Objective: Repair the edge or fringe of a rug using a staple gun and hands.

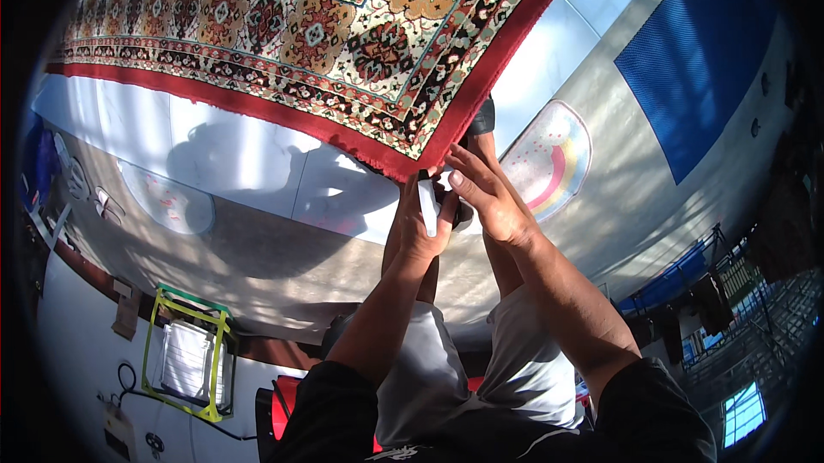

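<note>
My left hand (423,238) is closed around a slim white thing with a dark end (428,206), held near the front corner of a patterned rug (318,30). Its exact kind I cannot make out. Beside it, my right hand (489,194) has its fingers stretched out, with the fingertips over the rug's red border (468,115). Whether they press on the rug I cannot tell. Something dark shows partly between the two hands.
Under the rug run white tiles (245,133). A half-round rainbow mat (549,158) lies to the right, another pale mat (167,197) to the left. Farther right is a blue mat (687,60). A yellow-green frame (215,360) stands at lower left. My legs are below my hands.
</note>
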A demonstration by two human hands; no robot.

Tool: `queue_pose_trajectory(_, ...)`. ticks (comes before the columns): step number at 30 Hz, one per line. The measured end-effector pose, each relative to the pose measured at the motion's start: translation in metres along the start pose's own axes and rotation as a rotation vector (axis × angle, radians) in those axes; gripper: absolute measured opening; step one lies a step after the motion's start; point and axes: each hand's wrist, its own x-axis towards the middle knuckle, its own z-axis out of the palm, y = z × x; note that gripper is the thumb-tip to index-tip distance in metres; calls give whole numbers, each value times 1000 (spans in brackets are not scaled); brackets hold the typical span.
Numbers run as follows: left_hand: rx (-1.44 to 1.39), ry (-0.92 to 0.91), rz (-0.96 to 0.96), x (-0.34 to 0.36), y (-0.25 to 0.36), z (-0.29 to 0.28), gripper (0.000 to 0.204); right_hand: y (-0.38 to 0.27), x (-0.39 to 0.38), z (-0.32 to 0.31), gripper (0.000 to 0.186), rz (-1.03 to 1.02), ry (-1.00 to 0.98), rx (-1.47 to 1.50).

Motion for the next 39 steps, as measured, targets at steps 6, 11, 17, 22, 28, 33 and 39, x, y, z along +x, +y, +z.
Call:
queue_pose_trajectory(6,99,-140,80,28,-22,-28,60,81,116,-121,71,-52,504,-432)
queue_pose_trajectory(11,350,-343,-79,85,-68,-59,63,56,229,-215,61,87,538,36)
queue_pose_trajectory(17,600,-406,240,117,-90,-94,45,15,198,-153,28,-87,380,1)
queue_pose_trajectory(22,632,-480,142,120,-54,-95,35,-23,150,-155,30,-209,332,-78)
queue_pose_trajectory(28,601,-616,181,117,-27,-96,35,-42,152,-160,31,-29,340,-255)
queue_pose_trajectory(33,566,-487,10,65,-83,-115,35,-28,160,-129,40,22,194,96)
queue_pose_trajectory(39,654,-355,80,32,-148,-107,34,118,163,-101,73,399,-72,305)
